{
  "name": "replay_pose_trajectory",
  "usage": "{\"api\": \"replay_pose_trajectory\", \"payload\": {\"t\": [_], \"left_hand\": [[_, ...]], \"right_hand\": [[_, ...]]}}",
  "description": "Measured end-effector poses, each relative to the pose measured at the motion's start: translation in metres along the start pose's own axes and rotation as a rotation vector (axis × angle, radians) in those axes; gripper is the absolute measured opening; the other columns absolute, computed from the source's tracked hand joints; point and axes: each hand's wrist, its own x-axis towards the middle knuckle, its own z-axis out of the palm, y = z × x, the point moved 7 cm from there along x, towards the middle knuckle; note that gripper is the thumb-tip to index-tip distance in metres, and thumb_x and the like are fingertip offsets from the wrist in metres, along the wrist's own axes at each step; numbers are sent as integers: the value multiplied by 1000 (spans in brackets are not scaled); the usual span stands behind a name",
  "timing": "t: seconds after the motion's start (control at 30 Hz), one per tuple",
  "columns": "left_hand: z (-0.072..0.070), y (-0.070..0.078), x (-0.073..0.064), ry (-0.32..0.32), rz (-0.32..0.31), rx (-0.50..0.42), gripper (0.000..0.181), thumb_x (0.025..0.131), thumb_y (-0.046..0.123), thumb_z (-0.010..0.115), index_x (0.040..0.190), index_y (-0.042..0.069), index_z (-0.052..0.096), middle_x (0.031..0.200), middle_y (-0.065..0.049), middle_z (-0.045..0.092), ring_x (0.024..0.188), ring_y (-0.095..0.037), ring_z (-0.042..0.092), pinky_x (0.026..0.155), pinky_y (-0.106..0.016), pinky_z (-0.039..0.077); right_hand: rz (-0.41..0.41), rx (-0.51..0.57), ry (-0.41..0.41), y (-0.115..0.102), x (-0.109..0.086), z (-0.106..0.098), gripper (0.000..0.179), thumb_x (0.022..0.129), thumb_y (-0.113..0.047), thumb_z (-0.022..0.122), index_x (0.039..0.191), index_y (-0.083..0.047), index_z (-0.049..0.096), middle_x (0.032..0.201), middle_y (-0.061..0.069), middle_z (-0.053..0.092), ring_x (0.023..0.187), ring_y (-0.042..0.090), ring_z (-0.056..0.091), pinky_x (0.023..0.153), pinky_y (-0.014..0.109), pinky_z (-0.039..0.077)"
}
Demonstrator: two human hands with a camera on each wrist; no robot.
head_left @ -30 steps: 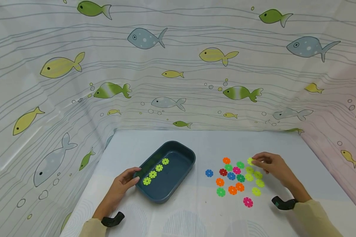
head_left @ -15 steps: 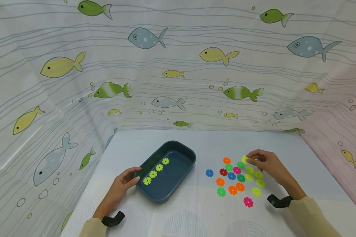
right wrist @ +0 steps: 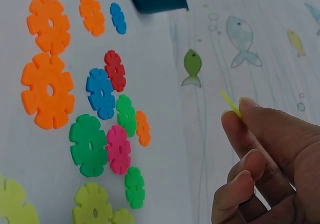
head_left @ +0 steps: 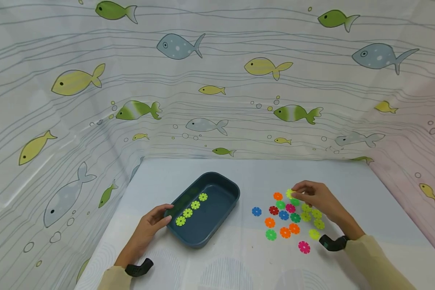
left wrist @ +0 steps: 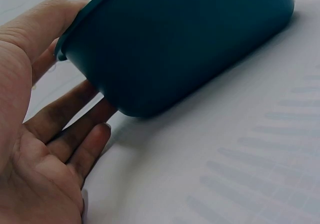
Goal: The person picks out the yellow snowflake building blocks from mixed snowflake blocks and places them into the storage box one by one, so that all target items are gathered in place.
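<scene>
My left hand [head_left: 150, 221] holds the near left end of a dark blue plastic tray [head_left: 226, 219], thumb at the rim. In the left wrist view, other fingers touch the outer wall of the tray [left wrist: 190, 39]. Inside lie several yellow-green snowflake discs [head_left: 187, 213] in a slanting row. My right hand [head_left: 317, 197] pinches one yellow snowflake disc [head_left: 289, 193] between thumb and index finger, above the far side of the loose discs. The right wrist view shows that pinched yellow disc [right wrist: 231, 103] edge-on, raised off the table.
Loose snowflake discs lie on the white table right of the tray: orange [head_left: 285, 232], blue [head_left: 256, 211], red [head_left: 274, 210], green [head_left: 271, 235], pink [head_left: 304, 247] and yellow-green [head_left: 314, 234]. A fish-print cloth [head_left: 239, 137] walls in the back and both sides.
My right hand has moved left with the pinched yellow disc, away from the yellow-green group and over toward the far green and orange discs. The left hand and tray stay in place.
</scene>
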Motion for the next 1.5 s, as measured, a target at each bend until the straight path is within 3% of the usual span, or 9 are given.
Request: {"api": "replay_pose_trajectory", "payload": {"t": [0.3,1.33,1.5], "left_hand": [[0,1,0,0,1,4,48,100,23,69,145,10,55,158,-9,42,153,-31,24,102,-12,39],[-1,2,-2,-11,-2,7,49,101,23,69,145,11,54,158,-10,41,153,-34,21,103,-12,38],[0,2,-3,-16,0,9,49,101,23,68,146,10,53,160,-11,39,154,-35,20,103,-12,37]], "right_hand": [[-24,-23,-35,-10,8,8,42,93,-43,77,117,-10,70,104,8,72,80,41,61,64,35,56],[-116,73,-167,-56,29,46,28,95,-34,77,114,-14,72,104,14,71,90,51,61,65,39,57],[-125,45,-169,-62,31,51,28,93,-39,77,111,-18,73,102,9,72,91,48,62,68,43,58]]}}
